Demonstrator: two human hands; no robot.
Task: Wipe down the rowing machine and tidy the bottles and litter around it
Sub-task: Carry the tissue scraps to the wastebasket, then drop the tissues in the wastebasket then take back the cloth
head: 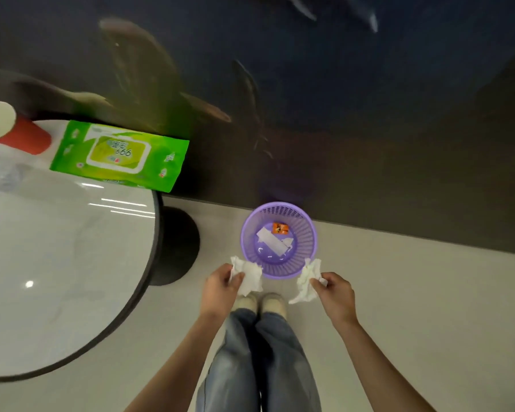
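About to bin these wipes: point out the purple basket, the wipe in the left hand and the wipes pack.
purple basket [309, 233]: head view, right mesh wall.
wipe in the left hand [252, 276]: head view, crumpled middle.
wipes pack [167, 157]: head view, green right end.

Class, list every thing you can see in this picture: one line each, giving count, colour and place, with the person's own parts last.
table: 1, white, round, dark rim, left
wipes pack: 1, green, table's far edge
paper cup: 1, red outside, white inside, table's far left
waste basket: 1, purple, on floor by wall
litter in basket: white scraps and an orange wrapper
crumpled wipes: 2, white, left wipe, right wipe
shoes: 2, pale
jeans: blue
left hand: holds a wipe
right hand: holds a wipe
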